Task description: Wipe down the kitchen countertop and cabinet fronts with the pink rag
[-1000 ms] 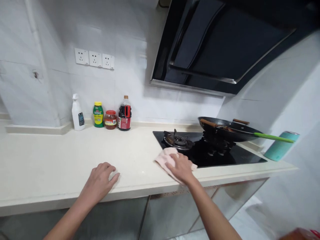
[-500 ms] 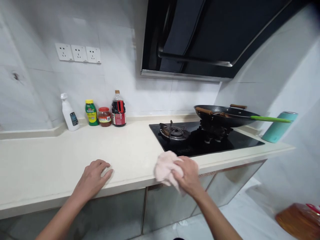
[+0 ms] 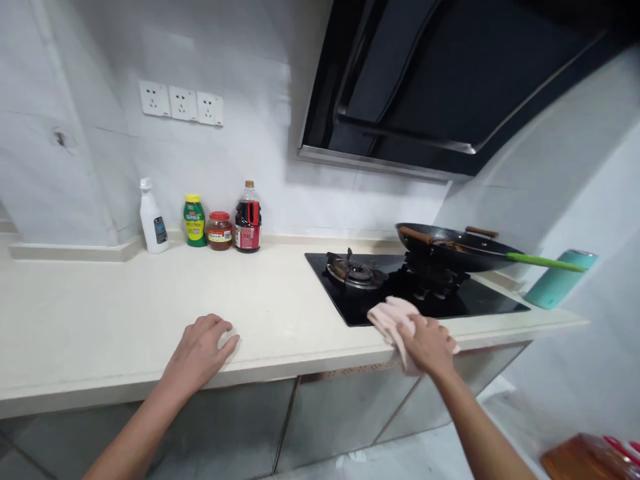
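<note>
Right hand (image 3: 429, 341): fingers gripping pink cloth (image 3: 390, 320), most spilling leftward at desk (image 3: 280, 327) edge. Left hand (image 3: 197, 347) well apart, fingers parted, empty.

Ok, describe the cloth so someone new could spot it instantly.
Find the black hob on the pale counter. Near its front edge, the person's right hand grips a crumpled cloth. It's pale pink fabric, unlike the glossy dark hob behind it.
</note>
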`<control>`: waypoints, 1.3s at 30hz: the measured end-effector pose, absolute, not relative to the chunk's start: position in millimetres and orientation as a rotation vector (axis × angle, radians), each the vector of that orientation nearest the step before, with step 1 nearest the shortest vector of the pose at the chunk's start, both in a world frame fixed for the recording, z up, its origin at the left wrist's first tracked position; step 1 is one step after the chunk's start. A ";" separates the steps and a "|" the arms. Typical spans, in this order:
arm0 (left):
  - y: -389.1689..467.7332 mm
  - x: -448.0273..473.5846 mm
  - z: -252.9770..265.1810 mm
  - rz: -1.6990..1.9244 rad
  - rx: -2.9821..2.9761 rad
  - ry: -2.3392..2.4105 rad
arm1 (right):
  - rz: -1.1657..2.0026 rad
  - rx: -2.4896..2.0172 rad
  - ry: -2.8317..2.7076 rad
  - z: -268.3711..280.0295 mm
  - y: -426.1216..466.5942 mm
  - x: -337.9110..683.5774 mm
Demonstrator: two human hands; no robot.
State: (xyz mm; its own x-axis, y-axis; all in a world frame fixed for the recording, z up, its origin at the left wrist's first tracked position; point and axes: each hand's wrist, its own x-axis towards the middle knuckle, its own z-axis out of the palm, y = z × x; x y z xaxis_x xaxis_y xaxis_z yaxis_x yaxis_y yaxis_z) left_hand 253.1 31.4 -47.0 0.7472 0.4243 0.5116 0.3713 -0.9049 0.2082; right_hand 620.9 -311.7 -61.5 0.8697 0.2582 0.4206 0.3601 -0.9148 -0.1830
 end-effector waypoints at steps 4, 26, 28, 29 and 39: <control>30.3 252.1 -49.1 0.882 2.860 0.656 | -0.609 -2.526 -1.072 -73.1 -255.8 530.7; 16.1 246.4 -44.8 0.912 2.827 0.714 | -0.291 -2.872 -1.193 -32.5 -91.0 589.3; 15.3 246.5 -46.0 0.978 2.811 0.743 | -0.235 -2.885 -1.148 -24.8 -62.9 592.6; 15.0 246.7 -46.9 1.008 2.806 0.760 | -0.211 -2.884 -1.142 -21.6 -48.1 591.2; 20.5 249.5 -60.7 1.243 2.713 0.891 | 0.022 -2.417 -1.935 -25.2 33.8 436.8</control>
